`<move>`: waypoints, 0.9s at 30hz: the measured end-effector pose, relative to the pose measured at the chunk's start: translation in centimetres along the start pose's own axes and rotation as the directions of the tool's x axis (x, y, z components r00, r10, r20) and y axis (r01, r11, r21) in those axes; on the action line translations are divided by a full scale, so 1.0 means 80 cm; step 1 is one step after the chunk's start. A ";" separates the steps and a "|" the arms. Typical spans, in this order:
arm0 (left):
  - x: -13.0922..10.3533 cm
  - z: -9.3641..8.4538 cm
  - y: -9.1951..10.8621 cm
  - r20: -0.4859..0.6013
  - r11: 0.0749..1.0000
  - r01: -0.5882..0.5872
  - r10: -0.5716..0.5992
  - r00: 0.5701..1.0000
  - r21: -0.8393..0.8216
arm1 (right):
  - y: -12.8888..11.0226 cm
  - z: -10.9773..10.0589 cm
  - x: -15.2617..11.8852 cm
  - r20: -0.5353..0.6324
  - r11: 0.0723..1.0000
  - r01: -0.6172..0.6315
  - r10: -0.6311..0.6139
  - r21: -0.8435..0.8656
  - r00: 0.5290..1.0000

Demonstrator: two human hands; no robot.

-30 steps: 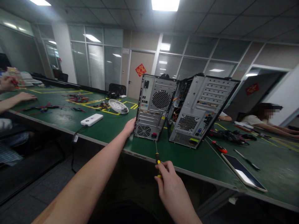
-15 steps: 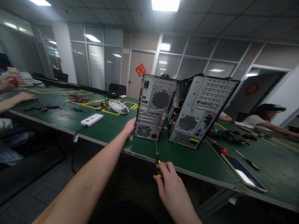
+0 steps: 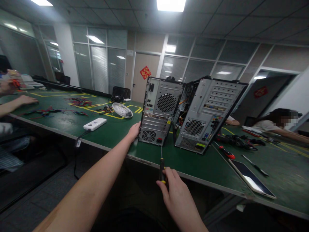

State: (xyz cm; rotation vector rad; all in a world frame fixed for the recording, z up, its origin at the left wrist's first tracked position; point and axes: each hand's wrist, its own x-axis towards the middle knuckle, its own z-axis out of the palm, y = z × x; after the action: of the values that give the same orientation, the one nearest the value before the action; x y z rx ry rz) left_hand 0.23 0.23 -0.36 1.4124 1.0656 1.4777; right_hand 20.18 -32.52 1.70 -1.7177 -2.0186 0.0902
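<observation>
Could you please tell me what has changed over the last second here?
The right hand turned slightly on the screwdriver, showing more black handle; a seated person at the far right leaned lower. The left hand stays against the computer case.

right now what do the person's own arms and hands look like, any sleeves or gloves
Both are bare: no gloves on the left hand or the right hand, and no sleeve on either forearm as far as the frame shows. No watch, ring or wristband is visible. The fingers are uncovered.
</observation>
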 end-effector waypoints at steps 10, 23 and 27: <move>-0.002 0.000 0.001 0.006 0.999 0.002 -0.001 1.000 -0.033 | 0.000 0.002 0.000 0.010 0.986 0.131 -0.131 -0.099 0.991; -0.008 0.000 0.010 0.013 1.000 -0.019 0.019 1.000 -0.001 | 0.000 0.002 -0.002 0.033 0.995 0.065 -0.062 -0.077 0.998; -0.006 -0.001 0.009 0.005 1.000 -0.006 0.006 1.000 0.016 | -0.001 0.000 -0.001 0.036 0.995 0.046 -0.043 -0.083 0.998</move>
State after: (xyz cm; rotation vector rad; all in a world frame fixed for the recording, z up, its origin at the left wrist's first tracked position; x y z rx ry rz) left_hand 0.20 -0.45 0.16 1.4310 1.0736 1.4722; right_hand 20.10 -32.59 1.75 -1.7318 -2.1117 0.0199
